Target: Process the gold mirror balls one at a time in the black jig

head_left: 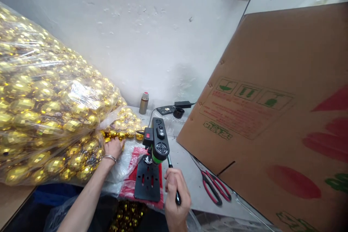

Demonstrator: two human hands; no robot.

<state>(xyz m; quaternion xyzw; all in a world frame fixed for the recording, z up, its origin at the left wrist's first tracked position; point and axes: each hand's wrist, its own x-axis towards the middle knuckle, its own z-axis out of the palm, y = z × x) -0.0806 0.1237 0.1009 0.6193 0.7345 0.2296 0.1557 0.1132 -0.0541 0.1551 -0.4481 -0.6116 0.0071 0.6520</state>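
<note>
My left hand, with a bracelet at the wrist, reaches in among shiny gold faceted balls at the mouth of a large clear plastic bag. Its fingertips are hidden among the balls, so I cannot see whether they grip one. My right hand is closed around the black grip of a lever. This lever slants up to a small black bench drill press with a red switch and a slotted base plate. The plate lies on red plastic. Both the tool's tip and any workpiece are out of sight.
A large cardboard box leans on the right, with red-handled scissors beside it. Toward the wall stand a small bottle, a black round cap and a power adapter. More gold balls lie below the table edge.
</note>
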